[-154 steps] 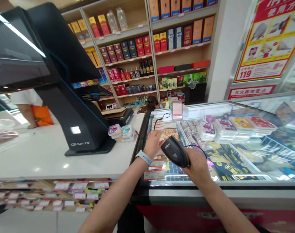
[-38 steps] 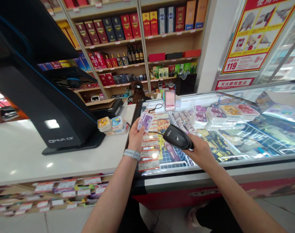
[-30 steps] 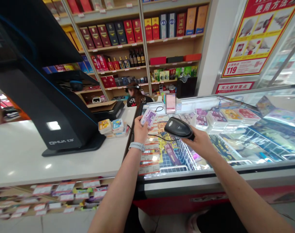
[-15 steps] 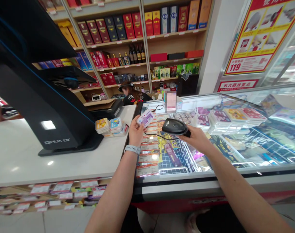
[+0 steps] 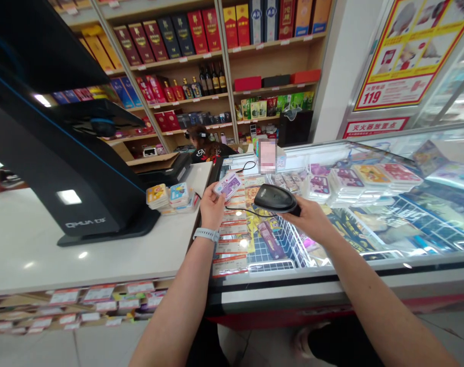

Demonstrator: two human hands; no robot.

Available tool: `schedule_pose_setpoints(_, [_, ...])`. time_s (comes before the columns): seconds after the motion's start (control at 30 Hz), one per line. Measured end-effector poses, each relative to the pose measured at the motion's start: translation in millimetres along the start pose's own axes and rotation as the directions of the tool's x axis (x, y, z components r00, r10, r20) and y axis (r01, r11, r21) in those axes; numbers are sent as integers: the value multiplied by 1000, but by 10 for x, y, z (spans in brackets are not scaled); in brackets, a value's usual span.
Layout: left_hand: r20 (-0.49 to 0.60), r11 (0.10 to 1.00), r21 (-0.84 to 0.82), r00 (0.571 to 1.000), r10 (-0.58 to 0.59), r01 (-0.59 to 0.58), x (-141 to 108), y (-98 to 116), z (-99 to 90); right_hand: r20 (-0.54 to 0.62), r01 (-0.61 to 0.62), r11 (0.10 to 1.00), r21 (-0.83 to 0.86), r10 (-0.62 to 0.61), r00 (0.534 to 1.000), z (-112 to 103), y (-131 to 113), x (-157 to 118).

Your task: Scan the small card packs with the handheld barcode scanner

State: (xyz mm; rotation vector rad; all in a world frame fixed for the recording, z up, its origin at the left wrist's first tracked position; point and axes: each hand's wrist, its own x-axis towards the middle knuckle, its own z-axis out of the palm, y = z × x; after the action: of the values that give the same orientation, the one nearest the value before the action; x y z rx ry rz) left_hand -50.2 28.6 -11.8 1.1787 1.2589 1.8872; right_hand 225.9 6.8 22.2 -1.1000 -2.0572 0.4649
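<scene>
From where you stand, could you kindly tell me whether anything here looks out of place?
Only the black cable of the handheld barcode scanner stands out: it droops loosely over the chest freezer, looking untidy.

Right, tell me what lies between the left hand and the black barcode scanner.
In the head view, a thin black cable crosses between the left hand and the barcode scanner, above the glass-topped freezer.

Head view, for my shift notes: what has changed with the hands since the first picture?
The left hand has risen and now holds up a purple card, unseen at first. The right hand keeps the black handheld scanner, now turned flatter. The stacked cards on the counter stayed put.
</scene>
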Motion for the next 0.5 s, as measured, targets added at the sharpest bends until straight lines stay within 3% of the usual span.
schedule_pose_setpoints(0.5, [-3,1000,2,1000,13,-13,-58,29,36,-4,-49,999,22,49,999,13,-4,-17])
